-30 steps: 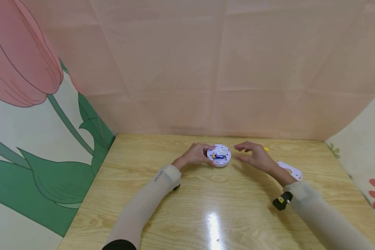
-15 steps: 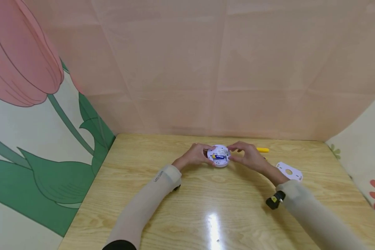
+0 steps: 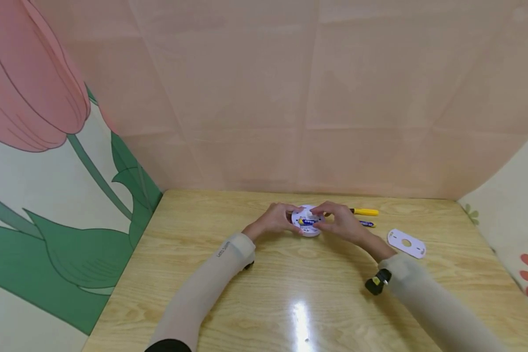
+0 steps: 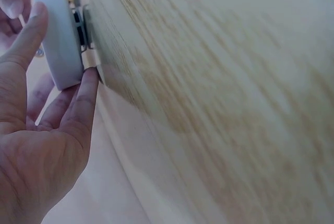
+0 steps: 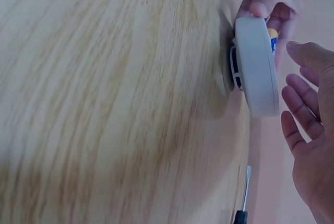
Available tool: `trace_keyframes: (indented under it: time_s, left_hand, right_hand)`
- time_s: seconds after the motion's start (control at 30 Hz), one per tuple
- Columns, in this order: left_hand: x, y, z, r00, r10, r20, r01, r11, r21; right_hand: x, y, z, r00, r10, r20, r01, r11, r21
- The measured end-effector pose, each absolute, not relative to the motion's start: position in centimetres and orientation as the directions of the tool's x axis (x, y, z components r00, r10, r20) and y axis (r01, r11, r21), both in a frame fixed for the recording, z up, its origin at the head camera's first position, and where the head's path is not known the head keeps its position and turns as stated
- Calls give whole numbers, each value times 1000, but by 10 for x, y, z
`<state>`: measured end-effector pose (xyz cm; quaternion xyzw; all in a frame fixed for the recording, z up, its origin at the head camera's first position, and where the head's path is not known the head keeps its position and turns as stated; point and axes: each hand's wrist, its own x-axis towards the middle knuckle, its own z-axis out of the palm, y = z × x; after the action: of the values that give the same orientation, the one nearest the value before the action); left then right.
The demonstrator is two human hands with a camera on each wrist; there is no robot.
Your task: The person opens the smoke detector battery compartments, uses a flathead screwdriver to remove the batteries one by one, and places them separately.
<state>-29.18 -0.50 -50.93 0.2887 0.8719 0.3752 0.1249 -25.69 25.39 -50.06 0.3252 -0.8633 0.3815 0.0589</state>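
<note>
A round white smoke alarm [image 3: 306,214] rests on the table, its open battery side facing up. Inside sits a blue battery [image 3: 307,222] with a yellow end. My left hand [image 3: 275,217] grips the alarm's left edge, thumb on the near side and fingers on the far side. Over the alarm's right part hovers my right hand [image 3: 340,222], fingertips close to the battery recess. In the right wrist view, the right hand's loosely bent fingers [image 5: 300,98] stand apart from the alarm's casing [image 5: 255,67]. Dark vents show on its underside.
Behind my right hand lies a yellow-handled screwdriver [image 3: 366,212]. A second blue battery [image 3: 367,224] lies in front of it. Farther right is a flat white mounting plate [image 3: 415,247] with a round hole. A pink cloth wall [image 3: 264,122] rises at the table's back edge.
My right hand has moved left, from beside the smoke alarm to over its right part, uncovering the screwdriver and second battery. My left hand has held its grip in place.
</note>
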Motion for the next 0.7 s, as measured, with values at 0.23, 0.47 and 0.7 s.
trace_keyframes:
  time_s: [0.23, 0.47, 0.7]
  left_hand:
    - [-290, -6, -507, -800, 599, -1, 406, 543, 735]
    - [-290, -7, -507, -802, 598, 3, 399, 530, 748]
    - [-291, -7, -507, -800, 600, 1, 400, 533, 746]
  right_hand:
    - [-259, 246, -503, -775, -528, 346, -612, 491, -621]
    - [-262, 240, -504, -791, -536, 294, -582, 513, -631]
    - [-263, 237, -506, -782, -544, 304, -596, 510, -620]
